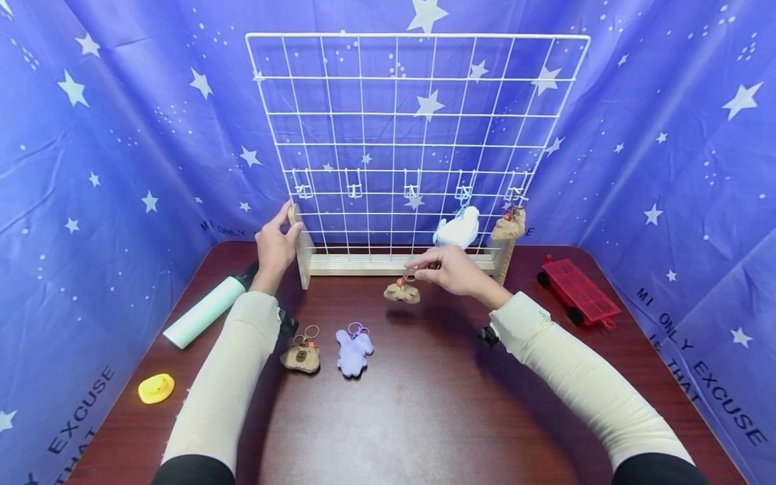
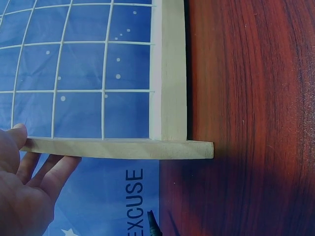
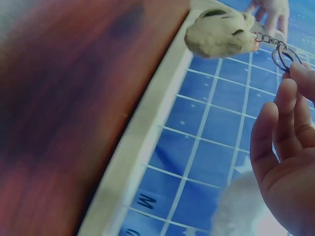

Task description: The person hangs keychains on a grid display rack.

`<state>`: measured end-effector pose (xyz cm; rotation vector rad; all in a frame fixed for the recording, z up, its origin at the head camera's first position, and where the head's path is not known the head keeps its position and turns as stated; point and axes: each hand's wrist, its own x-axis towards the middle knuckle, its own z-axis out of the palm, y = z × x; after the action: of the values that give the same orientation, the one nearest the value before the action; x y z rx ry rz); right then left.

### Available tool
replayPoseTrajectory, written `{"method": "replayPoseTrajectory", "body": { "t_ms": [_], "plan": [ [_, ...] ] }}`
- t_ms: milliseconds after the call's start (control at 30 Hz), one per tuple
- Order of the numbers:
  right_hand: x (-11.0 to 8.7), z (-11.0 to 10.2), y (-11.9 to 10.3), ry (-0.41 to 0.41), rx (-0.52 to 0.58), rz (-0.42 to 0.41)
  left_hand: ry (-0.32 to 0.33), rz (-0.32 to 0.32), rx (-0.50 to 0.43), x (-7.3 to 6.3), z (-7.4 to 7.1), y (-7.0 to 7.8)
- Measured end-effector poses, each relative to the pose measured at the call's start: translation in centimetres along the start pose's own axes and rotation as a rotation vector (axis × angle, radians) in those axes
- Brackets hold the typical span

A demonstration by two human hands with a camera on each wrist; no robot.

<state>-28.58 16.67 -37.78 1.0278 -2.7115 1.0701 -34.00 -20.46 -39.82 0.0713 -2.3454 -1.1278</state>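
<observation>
Your right hand (image 1: 451, 269) pinches the metal ring (image 1: 410, 275) of the tan plush keychain (image 1: 402, 292), near frame centre; your left hand (image 1: 277, 246) grips the wooden side post (image 1: 302, 252), left of centre. Brace that post; pinch only the ring's edge, leaving its opening clear.

On my feed, the starry blue curtain (image 1: 685, 242) carries black print: I can read "MI ONLY", "EXCUSE" and "THAT"; my left wrist view shows "EXCUSE" on it, my right wrist view a clear "M"

Tbl (image 1: 436, 397) w/ rack (image 1: 364, 267), keychains (image 1: 353, 353), btl (image 1: 206, 313)
</observation>
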Motion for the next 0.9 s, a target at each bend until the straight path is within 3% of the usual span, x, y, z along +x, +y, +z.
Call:
{"method": "replayPoseTrajectory", "body": {
  "t_ms": [300, 600, 900],
  "plan": [
    [1.6, -2.6, -1.6, 0.119, -0.001, 0.047, 0.005, 0.004, 0.000, 0.1, 0.0, 0.0],
    [2.7, -4.3, -2.7, 0.188, 0.051, 0.111, 0.008, -0.014, 0.012, -0.2, 0.0, 0.1],
    [3.6, -5.4, -3.0, 0.313, -0.015, 0.129, 0.004, -0.005, 0.001, -0.2, 0.0, 0.1]
  ]
}}
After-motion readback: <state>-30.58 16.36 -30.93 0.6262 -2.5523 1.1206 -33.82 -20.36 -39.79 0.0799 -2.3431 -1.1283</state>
